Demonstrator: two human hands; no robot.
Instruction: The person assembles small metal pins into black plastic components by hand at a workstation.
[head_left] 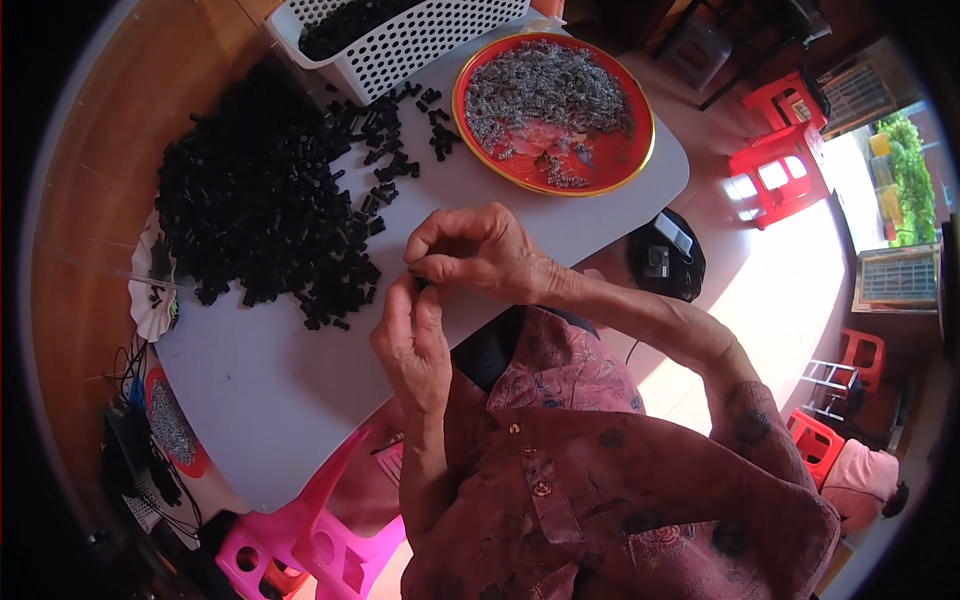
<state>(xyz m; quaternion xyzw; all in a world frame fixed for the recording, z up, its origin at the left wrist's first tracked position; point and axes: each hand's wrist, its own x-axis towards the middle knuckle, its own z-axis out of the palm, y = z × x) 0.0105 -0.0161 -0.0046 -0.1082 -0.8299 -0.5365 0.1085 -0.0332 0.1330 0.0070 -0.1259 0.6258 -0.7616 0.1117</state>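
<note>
My left hand [412, 345] and my right hand [488, 255] meet fingertip to fingertip above the near edge of the grey table. Both are closed in a pinch. A small dark piece [421, 282] shows at my left fingertips, mostly covered by the fingers. What my right thumb and forefinger pinch is hidden. Left of the hands lies a large heap of small black tube-shaped plastic parts [270, 200]. Beyond my right hand, a round red tray [612, 178] with a gold rim carries many small silvery metal pieces that look like springs [545, 90].
A white perforated basket [385, 70] holding more black parts stands at the back. A second red tray [195, 465] of metal pieces sits low at the left, near a pink plastic chair [330, 535]. Red stools [775, 180] stand on the right; a person in pink [860, 485] is at lower right.
</note>
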